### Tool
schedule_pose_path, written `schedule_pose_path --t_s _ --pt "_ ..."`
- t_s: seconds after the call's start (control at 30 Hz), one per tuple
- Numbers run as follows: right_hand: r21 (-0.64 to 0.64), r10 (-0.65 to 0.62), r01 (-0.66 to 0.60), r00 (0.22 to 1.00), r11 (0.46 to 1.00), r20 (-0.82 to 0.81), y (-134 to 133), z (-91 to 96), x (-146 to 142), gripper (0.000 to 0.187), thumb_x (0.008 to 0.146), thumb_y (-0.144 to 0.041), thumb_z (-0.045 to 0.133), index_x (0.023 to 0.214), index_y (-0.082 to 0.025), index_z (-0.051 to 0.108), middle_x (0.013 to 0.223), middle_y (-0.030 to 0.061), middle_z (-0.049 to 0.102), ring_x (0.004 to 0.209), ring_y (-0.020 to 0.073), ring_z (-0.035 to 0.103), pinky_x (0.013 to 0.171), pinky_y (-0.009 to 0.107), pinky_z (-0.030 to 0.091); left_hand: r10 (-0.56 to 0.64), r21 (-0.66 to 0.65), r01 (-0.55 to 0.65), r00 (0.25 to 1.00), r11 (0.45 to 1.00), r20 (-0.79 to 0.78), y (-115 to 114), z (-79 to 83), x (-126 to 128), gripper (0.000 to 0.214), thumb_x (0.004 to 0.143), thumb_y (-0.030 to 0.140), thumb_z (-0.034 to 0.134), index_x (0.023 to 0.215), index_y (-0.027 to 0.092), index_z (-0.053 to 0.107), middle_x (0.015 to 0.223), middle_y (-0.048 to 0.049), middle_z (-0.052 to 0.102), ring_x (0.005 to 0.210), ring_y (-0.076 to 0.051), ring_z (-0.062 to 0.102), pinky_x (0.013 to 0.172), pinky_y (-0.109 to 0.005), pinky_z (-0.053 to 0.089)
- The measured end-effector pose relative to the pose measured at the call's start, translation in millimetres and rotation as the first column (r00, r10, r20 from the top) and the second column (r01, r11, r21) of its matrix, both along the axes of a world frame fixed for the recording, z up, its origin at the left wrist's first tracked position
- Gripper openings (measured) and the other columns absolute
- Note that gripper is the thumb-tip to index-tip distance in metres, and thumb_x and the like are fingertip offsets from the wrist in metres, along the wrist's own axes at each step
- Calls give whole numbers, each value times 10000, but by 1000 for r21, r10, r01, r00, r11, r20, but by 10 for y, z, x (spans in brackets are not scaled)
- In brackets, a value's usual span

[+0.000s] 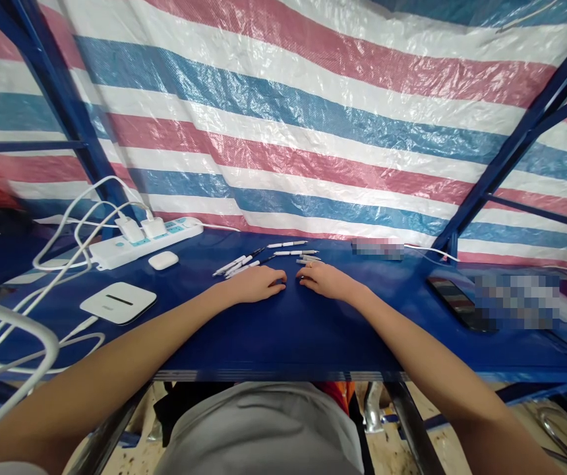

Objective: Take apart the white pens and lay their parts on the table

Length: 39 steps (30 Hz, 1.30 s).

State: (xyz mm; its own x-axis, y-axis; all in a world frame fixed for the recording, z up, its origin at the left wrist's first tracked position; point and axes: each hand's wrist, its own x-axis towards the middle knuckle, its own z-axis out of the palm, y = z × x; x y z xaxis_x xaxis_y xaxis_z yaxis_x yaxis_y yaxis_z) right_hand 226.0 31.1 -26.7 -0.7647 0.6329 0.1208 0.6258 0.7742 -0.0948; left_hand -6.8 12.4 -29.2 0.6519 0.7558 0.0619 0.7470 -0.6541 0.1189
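The left hand [254, 284] and right hand [326, 280] lie palm-down on a blue table [283, 333], both released and grasping nothing, with fingertips just apart. White pens [240, 265] lie scattered at 12 o'clock, the nearest just beside the right-hand fingers [306, 277]. A white power strip [115, 253] with two chargers [141, 229] sits at 10 o'clock, a white earbud case [163, 260] before it. A smartphone [454, 303] lies at 3 o'clock.

Left hand [256, 284] and right hand [326, 280] flat on blue tabletop [283, 330], white pens [288, 252] just beyond
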Motion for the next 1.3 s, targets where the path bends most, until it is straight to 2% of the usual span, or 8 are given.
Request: schedule_pose_path --t_s 0.1,0.2,0.3,0.43,0.7,1.17,1.3 --pt "13 -28 28 1000 1000 2 6 22 6 307 928 -326 437 1154 -203 604 1046 88 643 986 181 593 897 314 441 -1 -2 1 1000 1000 1 -6 13 2 216 948 386 444 1059 282 597 895 -5 661 748 -176 621 600 -252 400" --pt "56 -130 131 991 990 -22 53 59 65 320 943 -326 396 1166 -205 591 1121 90 618 1049 190 574 921 307 430 5 -4 -5 1000 1000 2 -19 27 6 219 947 388 443 1057 280 597 890 -7 663 738 -176 620 597 -252 397" --pt "101 -283 287 957 952 -57 140 73 178 352 960 -294 326 1195 -174 558 1156 126 579 1073 202 557 921 313 429 7 -9 -7 1000 1000 1 -30 36 5 221 948 389 439 1059 281 596 892 -7 665 734 -177 620 603 -254 400" --pt "105 -411 413 911 905 -41 263 15 318 354 936 -272 393 1238 -138 521 1194 160 539 1106 217 537 933 312 423 4 -15 -4 1000 1000 0 -30 39 4 222 948 389 442 1068 282 595 903 -10 666 749 -181 623 611 -256 405" --pt "33 -395 394 917 918 55 361 -60 367 337 926 -370 457 1143 -139 569 1119 84 601 1032 171 576 927 396 466 2 -28 -2 1000 1000 2 -28 50 6 226 947 391 440 1078 286 591 915 -8 669 755 -181 622 615 -250 401" --pt "43 -438 437 899 898 12 322 -10 327 308 926 -382 456 1045 -132 592 1033 67 618 939 145 591 869 365 488 -3 -17 3 1000 1000 0 -32 51 6 230 951 388 437 1079 279 595 912 -11 666 760 -181 624 622 -258 410" --pt "45 -437 438 899 898 -45 302 66 348 279 938 -330 419 999 -127 601 1017 100 629 931 165 592 848 331 458 -8 -4 8 1000 1000 6 -39 56 13 210 948 378 449 1050 282 606 897 0 665 762 -175 628 624 -254 418"
